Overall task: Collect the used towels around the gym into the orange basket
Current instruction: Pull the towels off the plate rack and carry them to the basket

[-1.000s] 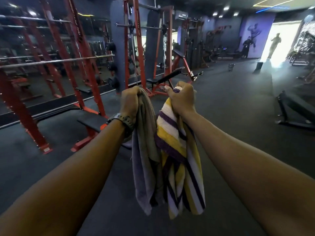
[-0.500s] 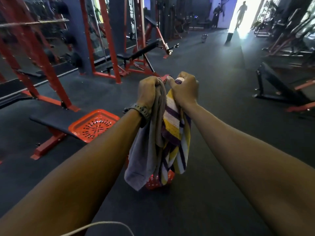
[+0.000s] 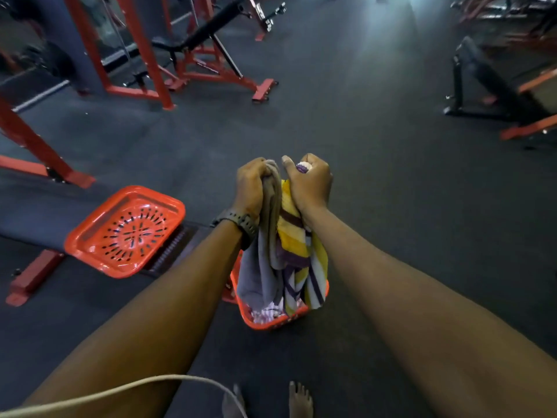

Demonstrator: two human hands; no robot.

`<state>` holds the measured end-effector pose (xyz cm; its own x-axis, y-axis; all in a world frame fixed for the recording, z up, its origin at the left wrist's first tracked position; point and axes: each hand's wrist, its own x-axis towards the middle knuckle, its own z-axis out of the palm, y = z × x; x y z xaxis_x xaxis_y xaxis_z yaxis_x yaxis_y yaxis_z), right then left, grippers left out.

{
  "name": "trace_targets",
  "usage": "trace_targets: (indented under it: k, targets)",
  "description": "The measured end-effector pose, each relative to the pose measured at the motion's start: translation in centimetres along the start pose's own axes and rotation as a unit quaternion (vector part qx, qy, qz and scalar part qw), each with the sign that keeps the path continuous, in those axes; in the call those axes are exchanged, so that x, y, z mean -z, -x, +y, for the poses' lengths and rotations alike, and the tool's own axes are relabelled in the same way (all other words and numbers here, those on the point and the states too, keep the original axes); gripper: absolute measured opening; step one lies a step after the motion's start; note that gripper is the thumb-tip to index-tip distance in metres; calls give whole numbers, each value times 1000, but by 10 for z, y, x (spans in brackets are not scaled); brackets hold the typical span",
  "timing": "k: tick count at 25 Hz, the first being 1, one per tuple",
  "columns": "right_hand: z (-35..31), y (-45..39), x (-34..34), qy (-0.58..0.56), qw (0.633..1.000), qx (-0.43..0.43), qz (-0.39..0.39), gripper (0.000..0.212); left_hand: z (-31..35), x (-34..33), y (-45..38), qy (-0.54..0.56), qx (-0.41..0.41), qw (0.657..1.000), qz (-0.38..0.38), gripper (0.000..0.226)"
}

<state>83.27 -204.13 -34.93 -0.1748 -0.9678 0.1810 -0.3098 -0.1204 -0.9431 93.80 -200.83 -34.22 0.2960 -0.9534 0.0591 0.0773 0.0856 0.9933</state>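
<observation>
- Head view: both arms reach out over the dark floor (image 3: 376, 176), fists side by side, nearly touching.
- Left hand (image 3: 251, 184), watch (image 3: 241, 223) on the wrist, has its fingers curled tight round the top of a grey towel (image 3: 259, 267); the cloth bunches out of the fist and hangs straight down.
- Right hand (image 3: 309, 182) is clenched on a striped towel (image 3: 298, 257), yellow, purple and white; a tuft pokes out above the knuckles, thumb up, the rest trailing below the fist.
- Both towels dangle into the orange basket (image 3: 271, 322) on the floor right beneath the hands; pale cloth already lies inside, and the striped towel's lower end drapes over the right rim.
- Left of the arms, an orange lid (image 3: 126, 230) sits on a bench (image 3: 39, 218).
- Far left, red racks (image 3: 144, 49); another bench (image 3: 488, 82) far right.
- Near edge: bare toes (image 3: 300, 396) and a pale cord (image 3: 120, 390).
</observation>
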Motion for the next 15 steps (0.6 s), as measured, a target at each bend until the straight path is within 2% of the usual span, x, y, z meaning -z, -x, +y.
trace_targets:
  k: [7,11,15]
  targets:
    - [120,-18,-80,41,987,-151,45,50,-154,37,-75,7,103,993,-61,46]
    - [228,-8,-129,71,973,-213,42,53,-263,64,-85,-3,167,983,-72,26]
    - [336,14,-174,95,968,-231,4,50,-381,84,-89,-77,188,973,-110,20]
